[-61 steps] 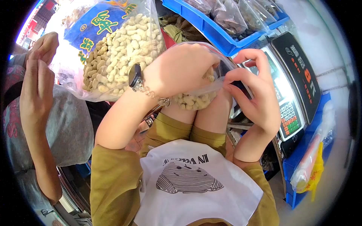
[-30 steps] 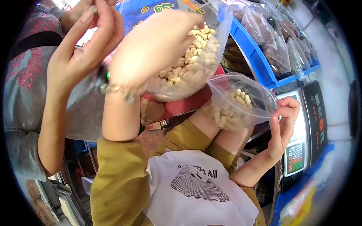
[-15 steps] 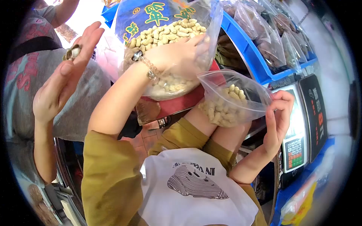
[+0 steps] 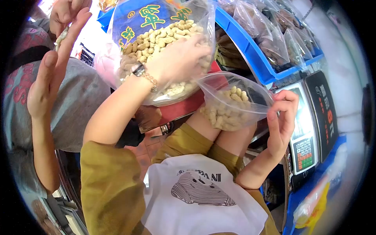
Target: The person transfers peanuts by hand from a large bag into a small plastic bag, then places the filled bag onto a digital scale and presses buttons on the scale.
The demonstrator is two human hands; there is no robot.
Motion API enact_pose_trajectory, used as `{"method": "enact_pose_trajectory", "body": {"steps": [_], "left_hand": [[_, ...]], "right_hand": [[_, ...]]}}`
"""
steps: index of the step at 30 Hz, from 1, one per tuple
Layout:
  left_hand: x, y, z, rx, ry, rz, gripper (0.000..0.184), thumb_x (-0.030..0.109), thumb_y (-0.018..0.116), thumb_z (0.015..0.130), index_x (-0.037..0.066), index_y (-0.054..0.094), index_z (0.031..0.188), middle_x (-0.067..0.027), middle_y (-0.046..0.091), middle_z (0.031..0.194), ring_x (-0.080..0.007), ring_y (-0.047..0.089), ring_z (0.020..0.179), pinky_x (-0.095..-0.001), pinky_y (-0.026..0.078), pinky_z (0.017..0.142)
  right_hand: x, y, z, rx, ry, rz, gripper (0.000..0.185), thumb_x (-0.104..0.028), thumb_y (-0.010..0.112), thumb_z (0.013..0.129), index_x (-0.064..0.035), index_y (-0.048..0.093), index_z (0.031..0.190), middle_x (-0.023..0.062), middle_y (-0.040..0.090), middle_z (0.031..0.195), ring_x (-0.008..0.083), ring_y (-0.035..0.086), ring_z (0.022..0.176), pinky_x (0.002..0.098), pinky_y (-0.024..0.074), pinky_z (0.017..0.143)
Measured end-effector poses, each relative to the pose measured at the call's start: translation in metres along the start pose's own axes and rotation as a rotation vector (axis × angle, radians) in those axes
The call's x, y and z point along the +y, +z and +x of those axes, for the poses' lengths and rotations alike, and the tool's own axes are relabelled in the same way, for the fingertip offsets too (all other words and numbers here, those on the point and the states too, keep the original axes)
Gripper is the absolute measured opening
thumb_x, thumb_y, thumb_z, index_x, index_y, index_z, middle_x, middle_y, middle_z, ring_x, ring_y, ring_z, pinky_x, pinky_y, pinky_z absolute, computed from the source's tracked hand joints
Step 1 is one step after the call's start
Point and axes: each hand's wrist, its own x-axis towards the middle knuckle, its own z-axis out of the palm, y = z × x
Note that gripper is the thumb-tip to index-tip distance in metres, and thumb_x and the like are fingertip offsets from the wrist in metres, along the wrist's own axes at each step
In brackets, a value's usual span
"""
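My left hand (image 4: 178,58) is inside a large clear plastic bag (image 4: 207,19) of peanuts in their shells (image 4: 156,41). A beaded bracelet is on that wrist. Blur and the plastic hide how its fingers are set. My right hand (image 4: 284,113) pinches the rim of a smaller clear zip bag (image 4: 260,103), with fingers and thumb closed on its edge. That bag gapes at the top and holds a heap of peanuts (image 4: 225,111) above my lap.
At the left another person's hands (image 4: 45,86) hold a cracked shell piece. A blue crate (image 4: 258,58) of filled plastic bags stands at the upper right. A scale (image 4: 307,156) with a keypad is by my right arm. Below the large bag is a red surface (image 4: 178,107).
My left hand has shifted left within the peanut bag. The other person's second hand has come down to the shell piece. The whole view has shifted slightly.
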Motion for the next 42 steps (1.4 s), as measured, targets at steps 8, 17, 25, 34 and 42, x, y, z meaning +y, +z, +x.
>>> {"method": "enact_pose_trajectory", "body": {"steps": [8, 17, 25, 34, 42], "left_hand": [[-0.002, -0.001, -0.001, -0.026, -0.028, -0.143, 0.05, 0.028, 0.073, 0.079, 0.009, 0.054, 0.122, -0.0174, 0.049, 0.119, -0.0348, 0.057, 0.096, -0.0398, 0.048, 0.084], [-0.01, 0.013, 0.004, 0.058, 0.01, -0.168, 0.042, 0.029, 0.071, 0.081, 0.008, 0.058, 0.115, -0.0166, 0.054, 0.109, -0.0366, 0.053, 0.103, -0.0396, 0.045, 0.088], [-0.011, 0.016, 0.01, 0.039, 0.006, -0.272, 0.039, 0.031, 0.069, 0.082, 0.009, 0.058, 0.113, -0.0183, 0.057, 0.109, -0.0366, 0.056, 0.099, -0.0411, 0.046, 0.085], [0.006, 0.007, 0.01, 0.241, -0.117, -0.186, 0.028, 0.022, 0.059, 0.079, 0.009, 0.058, 0.104, -0.0173, 0.061, 0.096, -0.0369, 0.06, 0.093, -0.0442, 0.048, 0.081], [0.01, 0.0, 0.013, 0.219, -0.145, -0.261, 0.026, 0.019, 0.057, 0.079, 0.007, 0.06, 0.101, -0.0211, 0.065, 0.089, -0.0385, 0.061, 0.087, -0.0463, 0.049, 0.077]], "right_hand": [[0.001, 0.0, 0.0, -0.013, -0.008, -0.019, 0.011, -0.011, 0.064, 0.08, -0.0041, 0.056, 0.083, 0.011, 0.047, 0.103, 0.0212, 0.046, 0.092, 0.031, 0.0361, 0.086], [0.002, 0.004, 0.0, -0.029, -0.014, -0.016, 0.01, -0.01, 0.063, 0.081, -0.004, 0.056, 0.084, 0.0114, 0.047, 0.102, 0.0211, 0.046, 0.091, 0.0306, 0.0369, 0.084], [-0.001, 0.008, 0.001, -0.042, -0.004, -0.016, 0.013, -0.013, 0.064, 0.082, -0.0038, 0.055, 0.084, 0.012, 0.047, 0.101, 0.0226, 0.046, 0.092, 0.032, 0.0366, 0.086], [0.0, 0.007, -0.002, -0.03, 0.014, -0.006, 0.015, -0.017, 0.063, 0.084, -0.0035, 0.055, 0.083, 0.0129, 0.049, 0.101, 0.0233, 0.047, 0.093, 0.0332, 0.0368, 0.087], [-0.002, 0.007, -0.002, -0.047, 0.008, -0.016, 0.015, -0.016, 0.063, 0.084, -0.0032, 0.055, 0.083, 0.0131, 0.049, 0.099, 0.0234, 0.048, 0.092, 0.0329, 0.0374, 0.086]]}}
